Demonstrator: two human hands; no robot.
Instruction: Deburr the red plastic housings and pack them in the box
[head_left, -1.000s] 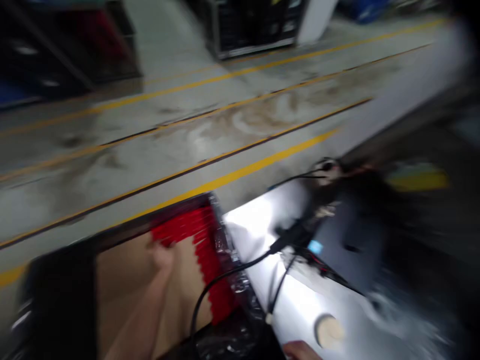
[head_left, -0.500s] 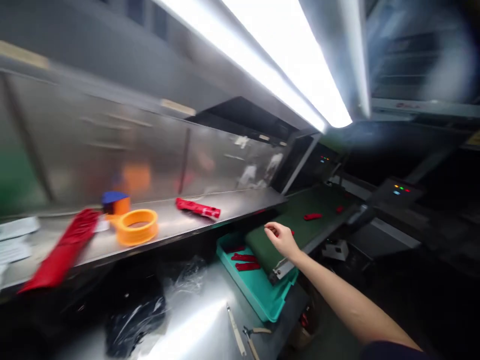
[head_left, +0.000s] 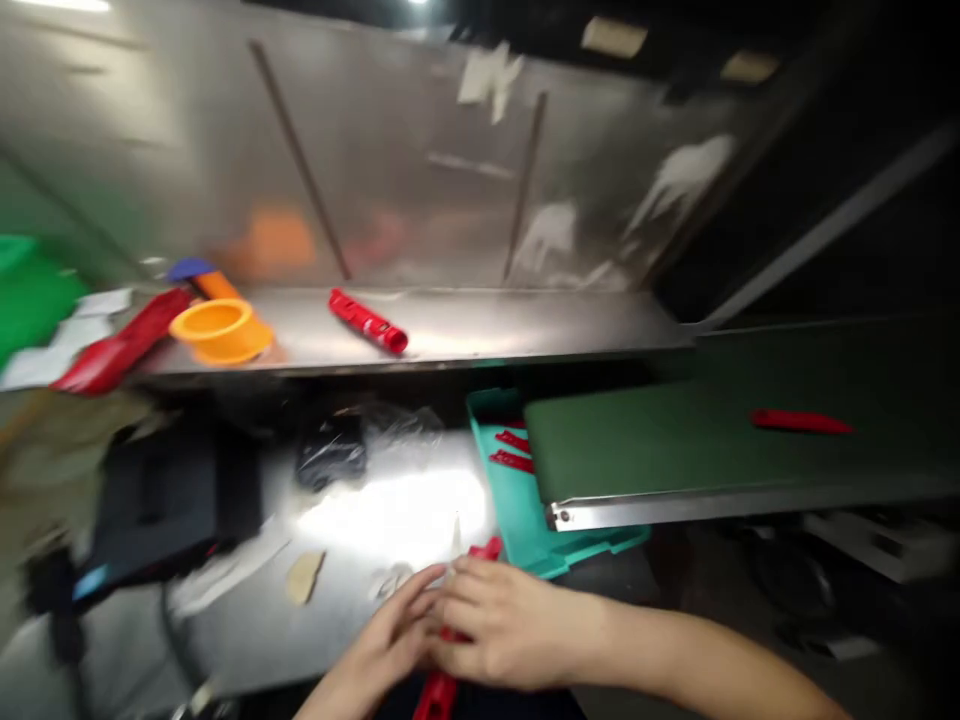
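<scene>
- I've got the right hand's [head_left: 499, 622] fingers wrapped round a red tube [head_left: 436, 696] at the tabletop's [head_left: 255, 640] front edge; left hand's [head_left: 390, 637] fingers curl against it, can't tell how firmly.
- Looks like that one's mid-handling; another red piece [head_left: 801, 421] lies untouched on the green conveyor belt [head_left: 630, 445].
- Teal tray [head_left: 525, 525]: a few slim red strips [head_left: 513, 461] inside.

Held red part [head_left: 437, 695]: blurred + partly covered, no txt you can read.
Red tube [head_left: 367, 321] on shelf [head_left: 495, 325]: pale mark, too blurry for you to read.
White papers [head_left: 67, 340], L side: no legible txt.
Beige strips [head_left: 613, 37], up top: same.
</scene>
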